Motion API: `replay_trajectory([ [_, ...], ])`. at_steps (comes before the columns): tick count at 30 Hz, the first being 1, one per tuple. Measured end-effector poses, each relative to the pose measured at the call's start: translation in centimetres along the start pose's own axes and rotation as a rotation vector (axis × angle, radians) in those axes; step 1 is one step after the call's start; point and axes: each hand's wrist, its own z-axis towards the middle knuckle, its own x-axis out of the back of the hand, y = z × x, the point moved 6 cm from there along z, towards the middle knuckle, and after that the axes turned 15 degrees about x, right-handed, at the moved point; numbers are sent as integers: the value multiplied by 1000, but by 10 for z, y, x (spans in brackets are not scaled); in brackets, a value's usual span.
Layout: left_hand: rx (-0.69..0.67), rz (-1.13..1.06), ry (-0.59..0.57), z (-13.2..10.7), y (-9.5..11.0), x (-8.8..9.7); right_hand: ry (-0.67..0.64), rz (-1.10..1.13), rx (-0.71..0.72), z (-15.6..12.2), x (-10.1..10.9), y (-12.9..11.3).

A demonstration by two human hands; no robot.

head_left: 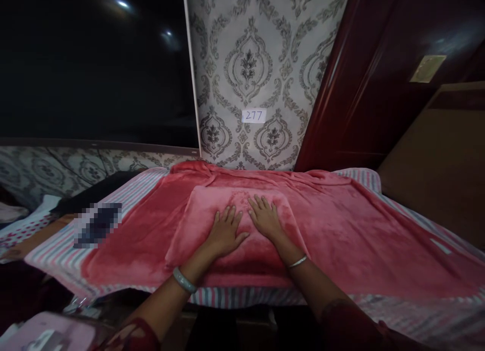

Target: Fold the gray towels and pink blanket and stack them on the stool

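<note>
A plush red-pink blanket (352, 230) is spread over the table. At its middle lies a raised, roughly rectangular part (204, 204) of the same plush fabric, flat on top. Both palms rest on this raised part. My left hand (226, 232) lies flat with the thumb stretched out toward the right. Beside it and slightly farther away, my right hand (265, 217) is also flat, fingers spread and pointing forward. Neither hand grips anything. What lies under the raised fabric, if anything, is hidden.
A striped cloth (140, 187) shows around the blanket's edges. A pixelated dark object (99, 224) lies on it at left. Behind stand a large dark screen (94, 68) and a patterned wall with a paper label (253, 115). A cardboard box (439, 164) stands at right.
</note>
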Motion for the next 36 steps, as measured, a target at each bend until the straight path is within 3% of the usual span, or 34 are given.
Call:
replay_trajectory([
  [3, 32, 54, -42, 0, -17, 11, -12, -1, -4, -1, 0, 0],
  [11, 354, 125, -92, -6, -121, 38, -32, 29, -5, -3, 7, -5],
  [14, 402, 119, -74, -9, -135, 42, -45, 42, -13, -4, 10, -7],
  [16, 393, 130, -29, -7, -129, 48, -64, 59, -15, -3, 14, -7],
  [18, 343, 124, 12, 1, -111, 56, -85, 93, -11, -2, 21, -8],
  [22, 89, -5, -58, 32, -42, 61, -43, 77, -113, -13, 39, -2],
  [26, -93, -47, -100, 69, 14, 45, -13, -7, -152, -38, 36, -4],
  [28, -133, -22, -66, 82, 23, 29, -16, -23, -125, -47, 26, -8],
  [31, -167, 0, 33, 90, 19, 6, -3, -22, -119, -53, 13, -8],
  [36, -201, 16, 143, 88, 13, -7, 7, 5, -125, -52, 7, -5],
])
